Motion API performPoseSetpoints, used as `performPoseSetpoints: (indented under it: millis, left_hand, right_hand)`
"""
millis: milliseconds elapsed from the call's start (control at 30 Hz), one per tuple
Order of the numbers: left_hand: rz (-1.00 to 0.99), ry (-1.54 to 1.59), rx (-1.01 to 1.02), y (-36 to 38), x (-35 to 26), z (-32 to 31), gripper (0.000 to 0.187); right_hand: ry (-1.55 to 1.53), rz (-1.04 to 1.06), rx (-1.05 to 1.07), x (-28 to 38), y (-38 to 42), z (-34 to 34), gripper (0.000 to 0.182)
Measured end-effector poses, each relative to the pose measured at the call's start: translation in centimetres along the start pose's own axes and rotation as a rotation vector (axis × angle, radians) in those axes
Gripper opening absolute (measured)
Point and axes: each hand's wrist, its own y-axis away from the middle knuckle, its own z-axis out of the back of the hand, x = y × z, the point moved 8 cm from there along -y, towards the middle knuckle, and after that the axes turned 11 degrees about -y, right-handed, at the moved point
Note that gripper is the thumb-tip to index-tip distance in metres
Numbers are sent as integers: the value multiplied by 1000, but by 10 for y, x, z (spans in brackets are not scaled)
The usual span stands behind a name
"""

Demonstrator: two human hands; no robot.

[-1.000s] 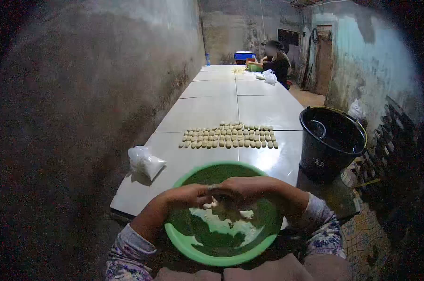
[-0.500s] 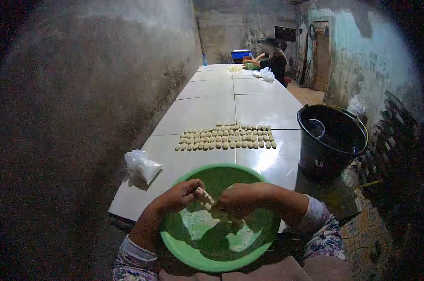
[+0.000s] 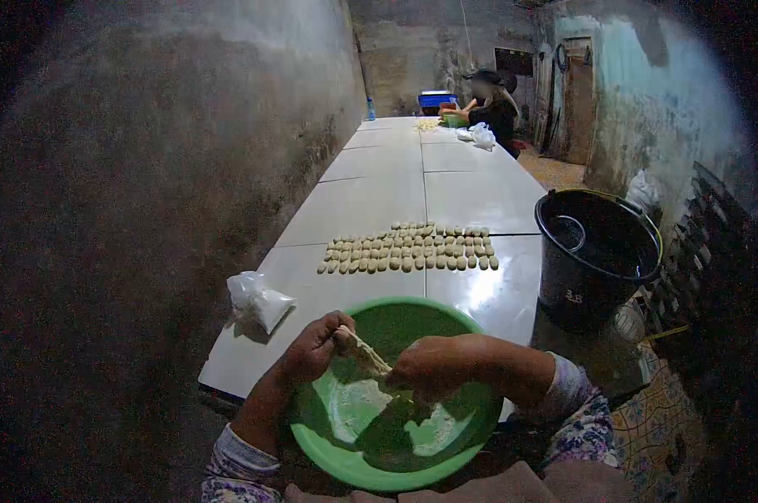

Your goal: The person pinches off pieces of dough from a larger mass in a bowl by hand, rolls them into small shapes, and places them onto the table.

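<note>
Over a green basin (image 3: 379, 478) my two hands hold a pale strip of dough (image 3: 366, 352) stretched between them. My left hand (image 3: 316, 344) pinches its upper end near the basin's left rim. The lower end goes into my right hand (image 3: 421, 365), whose fingers are closed and partly hidden by shadow. White floury residue (image 3: 349, 407) coats the bottom of the basin. Beyond it, rows of small oval dough pieces (image 3: 408, 249) lie on the white tiled table (image 3: 370, 197).
A clear plastic bag of white powder (image 3: 260, 302) rests at the table's left edge. On the right stands a black bucket (image 3: 576, 293) with water-like dark contents. At the far end a co-worker (image 3: 498, 109) is beside a green bowl (image 3: 456, 121), a blue crate (image 3: 436, 99) and white bags (image 3: 482, 136).
The dough between my hands is drawn out longer and straighter. My left hand has risen slightly, and the whole view has shifted a little.
</note>
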Motion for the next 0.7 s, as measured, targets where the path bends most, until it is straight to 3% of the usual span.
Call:
performPoseSetpoints:
  millis: [167, 267, 333, 367, 433, 467, 500, 567, 600, 633, 700]
  left_hand:
    - [19, 68, -80, 2, 12, 8, 17]
    - [41, 128, 77, 2, 7, -7, 16]
    - [58, 123, 117, 5, 1, -10, 17]
    - [75, 115, 154, 6, 0, -14, 17]
    - [48, 79, 154, 5, -8, -18, 17]
    - [106, 119, 193, 8, -9, -23, 16]
    - [165, 156, 232, 10, -12, -27, 16]
    - [190, 48, 229, 12, -7, -27, 16]
    - [107, 3, 217, 12, -19, -28, 15]
    - [22, -42, 204, 12, -27, -28, 14]
    - [-5, -84, 218, 12, -22, -27, 14]
  right_hand:
    - [-3, -32, 19, 9, 5, 6, 38]
    - [-43, -101, -5, 9, 4, 10, 40]
    - [-99, -375, -206, -10, 9, 28, 46]
    - [-100, -377, -205, -15, 8, 25, 46]
    - [83, -211, -698, -14, 18, 53, 54]
    - [81, -132, -735, -13, 18, 50, 56]
    - [81, -133, -735, -9, 18, 52, 56]
    - [-133, -110, -521, -2, 8, 45, 30]
    - [-41, -110, -429, 0, 0, 38, 23]
    - [-41, -112, -430, -4, -1, 38, 23]
    - [-301, -48, -217, -4, -5, 23, 23]
